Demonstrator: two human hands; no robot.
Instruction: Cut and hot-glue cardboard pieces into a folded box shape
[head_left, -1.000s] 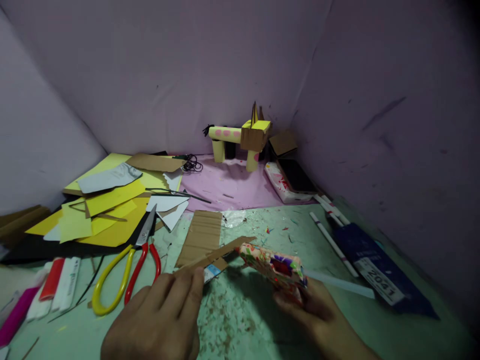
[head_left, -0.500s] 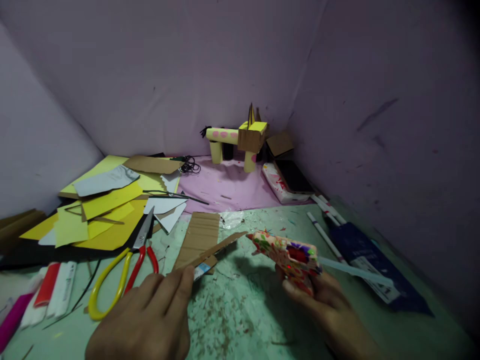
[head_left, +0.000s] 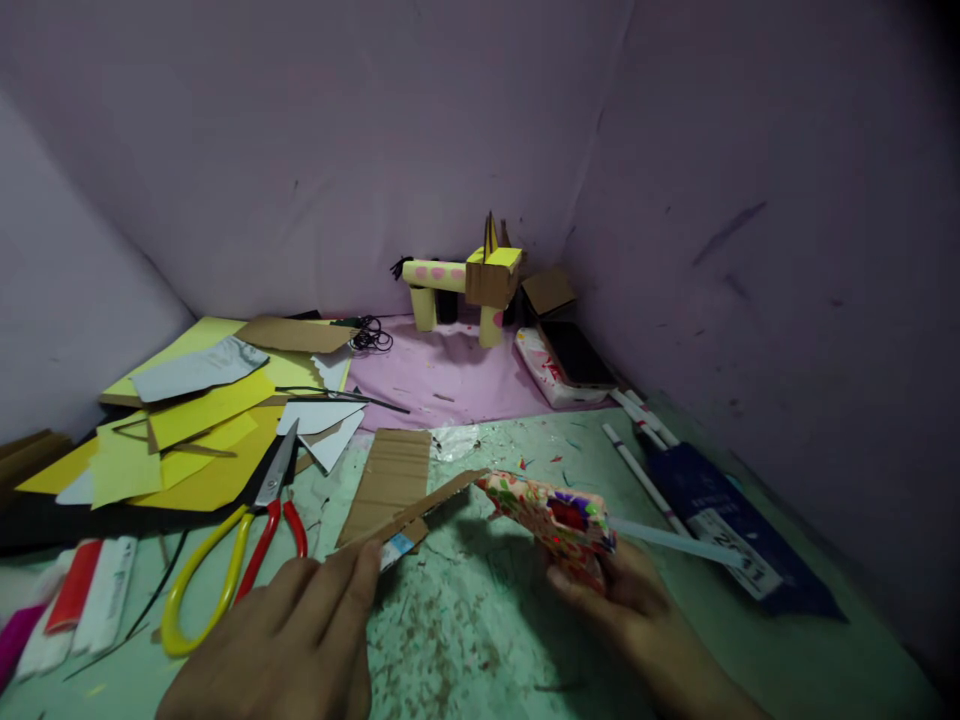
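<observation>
The right hand [head_left: 637,610] wraps the handle of a glue gun [head_left: 532,505], fingers curled around it, though the trigger finger cannot be made out. The gun is covered in a floral pattern of red, green and purple, with a red patch on its side and a small red light; a translucent glue stick [head_left: 675,541] juts from its back.

Left of the gun, the left hand [head_left: 277,640] has its fingers close together, pinching a narrow cardboard strip [head_left: 427,503]; its thumb is hidden. The strip is brown, thin and slightly bent. It runs out from the fingertips and rises toward the gun, its far end meeting the nozzle in this view; actual contact is hard to tell. Just below it shows a patch of blue-and-white print [head_left: 397,548].

Half a second ago the nozzle stood just beyond the strip's end; now the two overlap. A second ago it lay against the strip, short of that end.

Farther left of the gun lie scissors [head_left: 277,470] with yellow and red handles; behind it, a corrugated piece [head_left: 397,465] and a spotted yellow figure [head_left: 439,275]; to its right, a blue packet [head_left: 701,490].
</observation>
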